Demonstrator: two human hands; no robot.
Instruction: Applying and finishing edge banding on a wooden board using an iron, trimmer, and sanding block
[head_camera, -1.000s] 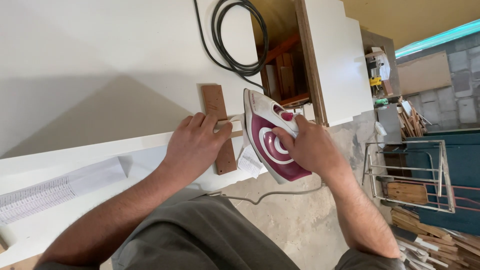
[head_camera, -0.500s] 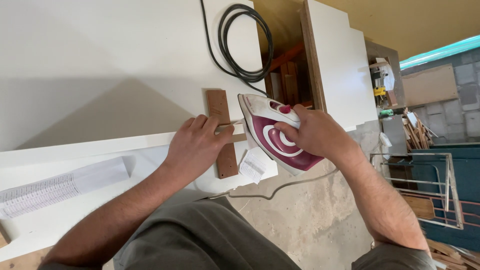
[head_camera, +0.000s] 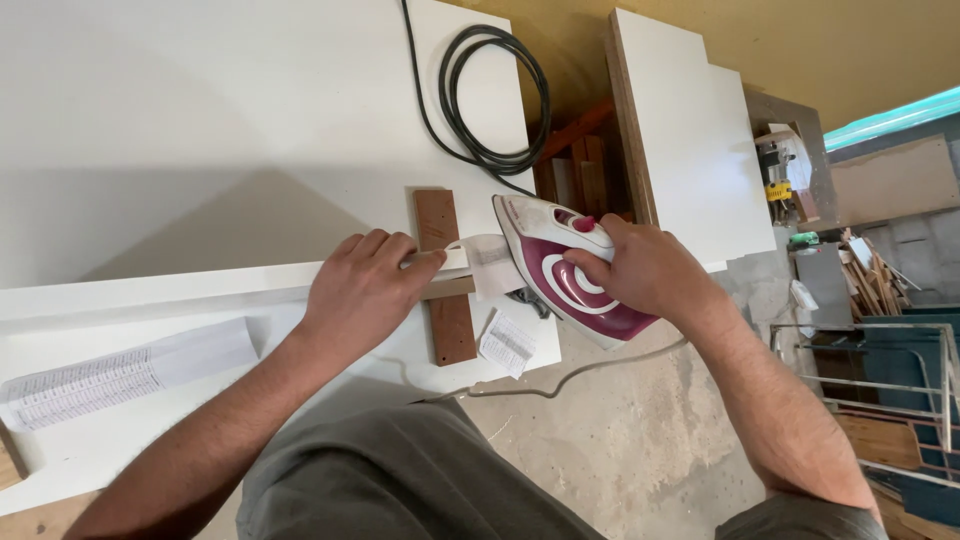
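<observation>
My right hand grips the handle of a white and maroon clothes iron, held on its side at the right end of a narrow white board edge. My left hand presses down on that edge beside the iron, fingers on a white strip that curls up against the iron's soleplate. A brown wooden block lies crosswise under the board end.
A coiled black cable lies on the white table. White paper strips and a small printed slip lie near me. White panels and a metal rack stand at right above the concrete floor.
The iron has shifted a little to the right along the board end. My left hand stays pressed on the edge and the white strip now shows between hand and iron.
</observation>
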